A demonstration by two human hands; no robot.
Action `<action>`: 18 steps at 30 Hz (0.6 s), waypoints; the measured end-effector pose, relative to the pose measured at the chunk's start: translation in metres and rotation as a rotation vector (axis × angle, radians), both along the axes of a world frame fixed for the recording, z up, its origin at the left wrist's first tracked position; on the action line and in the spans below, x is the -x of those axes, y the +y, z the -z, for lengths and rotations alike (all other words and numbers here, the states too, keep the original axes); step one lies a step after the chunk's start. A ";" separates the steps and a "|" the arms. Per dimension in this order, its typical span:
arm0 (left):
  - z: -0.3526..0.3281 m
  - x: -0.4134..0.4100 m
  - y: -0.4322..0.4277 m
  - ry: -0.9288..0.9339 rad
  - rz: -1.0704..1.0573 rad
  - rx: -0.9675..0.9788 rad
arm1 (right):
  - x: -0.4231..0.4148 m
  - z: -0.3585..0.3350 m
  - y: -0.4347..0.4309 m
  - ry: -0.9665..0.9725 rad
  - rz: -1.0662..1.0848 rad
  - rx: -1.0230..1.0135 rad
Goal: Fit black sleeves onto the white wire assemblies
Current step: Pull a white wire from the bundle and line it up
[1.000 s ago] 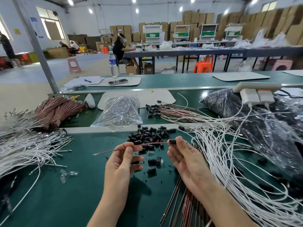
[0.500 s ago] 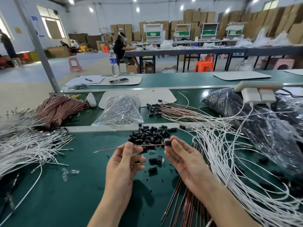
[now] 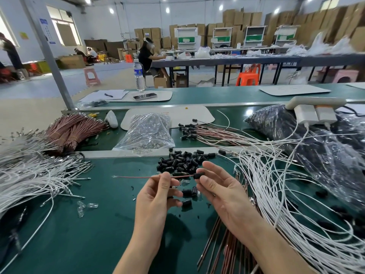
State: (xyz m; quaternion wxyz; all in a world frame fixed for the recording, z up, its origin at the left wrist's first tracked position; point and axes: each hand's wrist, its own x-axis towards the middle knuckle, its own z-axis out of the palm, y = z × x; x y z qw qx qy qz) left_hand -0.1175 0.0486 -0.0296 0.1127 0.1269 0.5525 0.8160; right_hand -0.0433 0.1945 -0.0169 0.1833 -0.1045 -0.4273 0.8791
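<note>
A thin red-brown wire lies level above the green bench, its metal tip pointing left. My left hand pinches it near the middle. At the wire's right end sits a black sleeve, pinched by my right hand. A heap of loose black sleeves lies just behind my hands, and a few more lie below them. White wire assemblies sprawl on the right, and another mass of white wires lies on the left.
A clear bag of small parts and bundled brown wires lie on the middle belt. Finished brown wires with sleeves fan out beside a dark plastic bag. Brown wires lie under my right forearm. A power strip hangs at the right.
Both hands have stayed at the same spot with the wire. The black sleeve at the wire's right end remains between my right fingers, and the hands have shifted only slightly.
</note>
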 end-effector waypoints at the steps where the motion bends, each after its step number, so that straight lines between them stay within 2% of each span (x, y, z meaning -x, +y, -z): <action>1: -0.001 -0.001 0.000 0.018 0.005 0.011 | 0.000 0.000 0.000 0.003 0.009 -0.003; 7: -0.004 -0.001 -0.001 0.028 0.014 -0.018 | -0.001 0.001 0.002 0.017 0.010 0.003; 13: -0.004 -0.001 0.000 -0.073 0.013 -0.102 | -0.002 0.001 -0.001 0.005 0.007 -0.192; 18: -0.005 -0.003 0.001 -0.061 0.065 -0.082 | -0.004 0.001 -0.002 -0.011 0.031 -0.333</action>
